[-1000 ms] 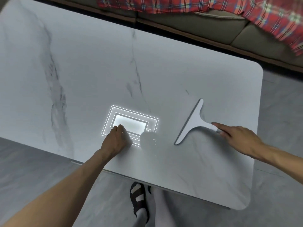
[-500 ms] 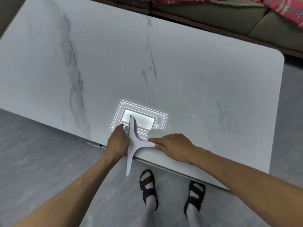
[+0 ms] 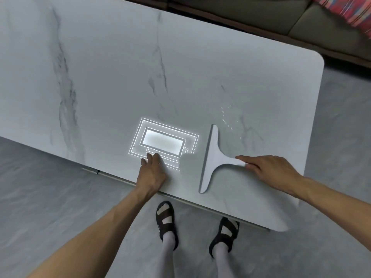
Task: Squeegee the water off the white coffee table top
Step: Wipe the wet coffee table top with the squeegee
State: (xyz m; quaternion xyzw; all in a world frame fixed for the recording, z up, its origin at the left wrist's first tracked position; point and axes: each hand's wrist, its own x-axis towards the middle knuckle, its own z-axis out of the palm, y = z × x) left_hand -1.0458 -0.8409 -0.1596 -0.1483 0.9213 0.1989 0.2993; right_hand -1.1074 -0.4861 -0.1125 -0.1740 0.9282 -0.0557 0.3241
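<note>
Right hand [image 3: 269,171] has the squeegee [image 3: 212,159] by the tail of its handle, fingers wrapped over the end and the forefinger laid along the stem. It's a firm hold, with the blade down on the white coffee table top [image 3: 100,77], close to the near edge. Left hand [image 3: 152,173] takes no part in the tool: it rests on the top with fairly straight fingers, well to the left of the blade, tips on the bright reflection of a ceiling light [image 3: 162,143]. Now, the thing to watch: the blade's long axis runs near to far, and the handle sticks out rightward toward the holding hand. And the water droplets [image 3: 226,117]? They glint just beyond the blade's far tip and a touch to the right, on the handle side, not ahead of the rubber. So by my reading the right hand, the nearer one, must carry the blade out past those drops before drawing them to an edge. Sandalled feet [image 3: 166,219] stand below the near edge.
</note>
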